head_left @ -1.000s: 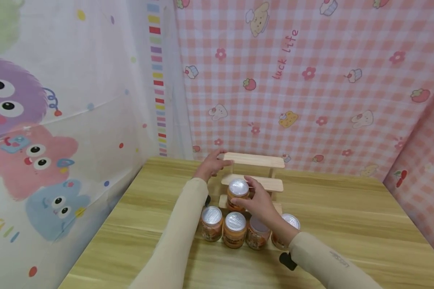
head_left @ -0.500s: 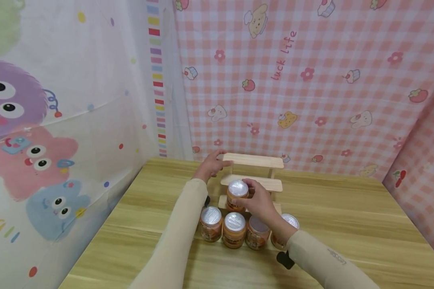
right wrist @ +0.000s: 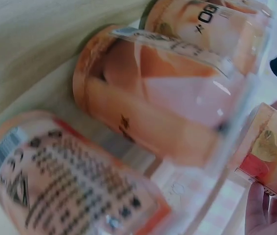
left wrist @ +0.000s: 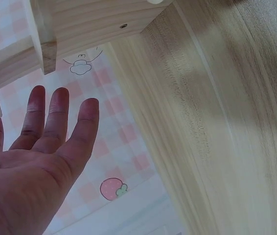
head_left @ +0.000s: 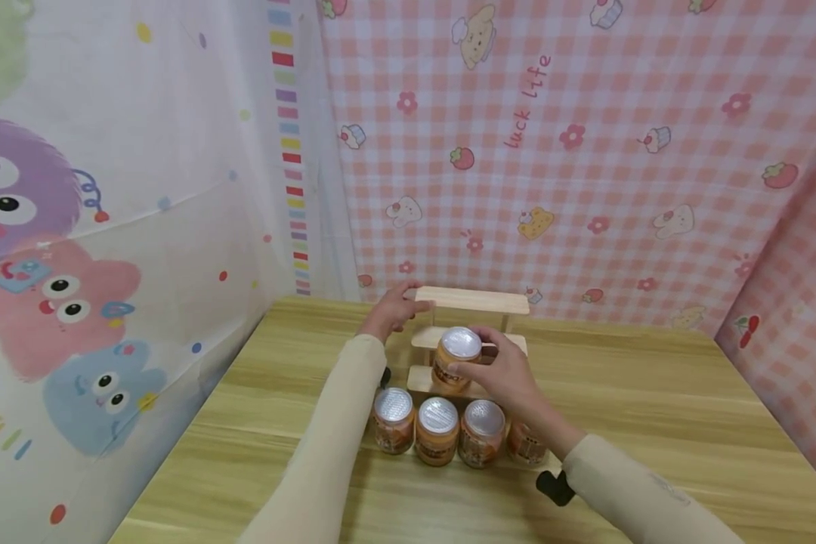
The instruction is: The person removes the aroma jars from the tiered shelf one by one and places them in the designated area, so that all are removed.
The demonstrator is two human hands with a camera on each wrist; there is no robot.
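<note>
My right hand (head_left: 506, 374) grips an orange-labelled can (head_left: 457, 359) with a silver lid. The can is upright, over a low board of the stepped wooden shelf (head_left: 472, 300); whether its base touches the board cannot be told. At the shelf's top left end, my left hand (head_left: 393, 311) holds the board between thumb and finger. The left wrist view shows that hand's other fingers (left wrist: 56, 117) extended, off the wood. Several matching cans (head_left: 438, 431) stand in a row in front of the held one. The rightmost can (right wrist: 70, 181) is partly behind my right forearm in the head view.
The wood-grain table (head_left: 625, 423) extends on both sides of the shelf. A pink checked cloth (head_left: 585, 181) hangs close behind it, and a white cartoon-printed cloth (head_left: 197, 249) covers the left side. A black wrist mount (head_left: 554, 488) hangs beneath my right wrist.
My right hand has shifted the held can slightly to the right along the shelf. The third can's lid is now uncovered; the rightmost can's lid is now hidden. My left hand has stayed at the shelf.
</note>
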